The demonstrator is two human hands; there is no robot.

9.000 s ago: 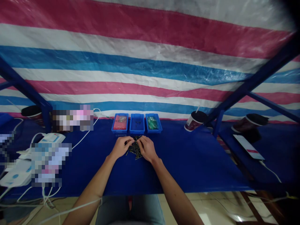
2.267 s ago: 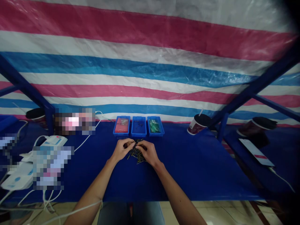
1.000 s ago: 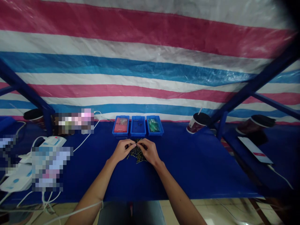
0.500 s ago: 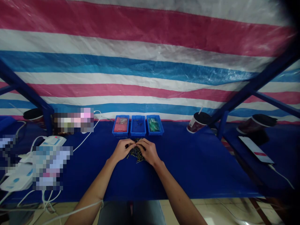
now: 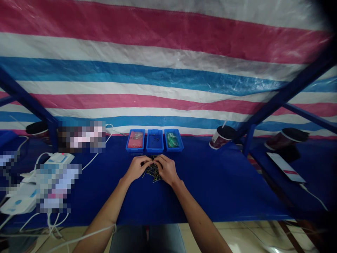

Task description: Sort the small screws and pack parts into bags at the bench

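Observation:
A loose pile of thin dark and yellowish pieces, like long screws (image 5: 153, 173), lies on the blue tabletop in front of me. Over its left side is my left hand (image 5: 137, 166), thumb and fingers closed in a pinch. My right hand (image 5: 166, 167) covers the right side, its fingers also pinched together. The fingertips of both hands meet at the top of the pile. Anything between them is too small and too hidden to make out.
Behind the pile stand three small blue trays: one with a red packet (image 5: 135, 140), a middle tray (image 5: 155, 149) with a few small dark pieces, one with green packets (image 5: 172, 140). A lidded cup (image 5: 222, 137) stands right; a power strip (image 5: 19, 201) with cables lies left.
Both hands stay pinched over the pile in nearly the same place. The view has shifted very slightly.

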